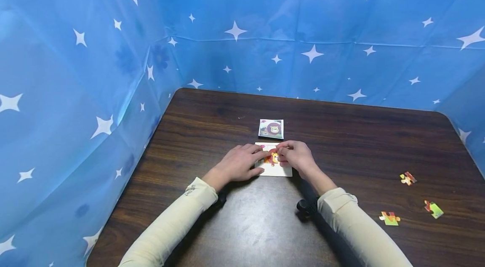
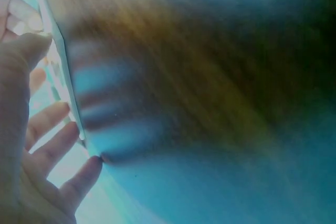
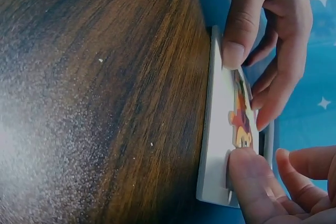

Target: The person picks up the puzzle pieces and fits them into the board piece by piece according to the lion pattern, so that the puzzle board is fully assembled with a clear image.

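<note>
A white puzzle board [image 1: 273, 172] lies on the table with joined lion puzzle pieces [image 3: 242, 121] on it. My left hand [image 1: 238, 163] rests at the board's left side, fingers spread and extended. In the right wrist view its thumb touches the board's near part, and its fingers reach over the pieces. My right hand [image 1: 298, 158] is at the board's right side. Between its thumb and fingers it pinches a puzzle piece [image 3: 229, 171], mostly hidden by the thumb, close against the joined pieces. Just behind the board sits a lion picture card [image 1: 271, 129].
Three loose puzzle pieces lie on the right of the dark wooden table [image 1: 212, 124]: one farther back [image 1: 408, 178], a green and red piece [image 1: 434, 209] and a nearer piece [image 1: 390, 218]. A blue curtain [image 1: 242, 60] with white stars hangs behind and to the left.
</note>
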A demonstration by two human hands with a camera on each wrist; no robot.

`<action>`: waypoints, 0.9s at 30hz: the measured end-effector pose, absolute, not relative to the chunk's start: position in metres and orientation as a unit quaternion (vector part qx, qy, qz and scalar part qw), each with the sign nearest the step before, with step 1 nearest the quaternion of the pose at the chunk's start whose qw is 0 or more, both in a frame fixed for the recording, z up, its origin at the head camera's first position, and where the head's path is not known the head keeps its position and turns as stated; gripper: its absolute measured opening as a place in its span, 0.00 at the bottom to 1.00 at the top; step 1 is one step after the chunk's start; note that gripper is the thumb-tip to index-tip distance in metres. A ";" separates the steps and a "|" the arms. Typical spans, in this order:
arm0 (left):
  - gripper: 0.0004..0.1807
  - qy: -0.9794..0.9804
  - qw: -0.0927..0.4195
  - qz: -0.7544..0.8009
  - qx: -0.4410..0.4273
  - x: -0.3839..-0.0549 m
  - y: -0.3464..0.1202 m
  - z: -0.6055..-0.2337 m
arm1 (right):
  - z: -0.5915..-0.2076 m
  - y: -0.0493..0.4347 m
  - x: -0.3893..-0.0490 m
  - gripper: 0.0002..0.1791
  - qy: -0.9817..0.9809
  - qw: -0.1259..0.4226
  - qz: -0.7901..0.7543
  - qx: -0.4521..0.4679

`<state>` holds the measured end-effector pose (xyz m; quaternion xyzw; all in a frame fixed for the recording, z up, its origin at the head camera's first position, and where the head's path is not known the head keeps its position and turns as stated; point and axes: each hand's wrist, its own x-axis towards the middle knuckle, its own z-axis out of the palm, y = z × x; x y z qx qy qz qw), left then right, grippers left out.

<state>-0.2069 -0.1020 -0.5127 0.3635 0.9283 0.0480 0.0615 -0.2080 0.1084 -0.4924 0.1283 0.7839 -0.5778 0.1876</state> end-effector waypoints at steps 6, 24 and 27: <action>0.30 0.927 0.065 0.027 0.368 -0.206 -0.100 -0.513 | -0.494 0.112 -0.208 0.14 0.777 0.192 -0.586 0.124; 0.29 0.925 0.065 0.035 0.373 -0.206 -0.098 -0.515 | -0.461 0.240 -0.213 0.27 0.766 0.150 -0.618 0.087; 0.29 0.925 0.066 0.035 0.372 -0.207 -0.097 -0.516 | -0.452 0.280 -0.210 0.26 0.765 0.148 -0.620 0.090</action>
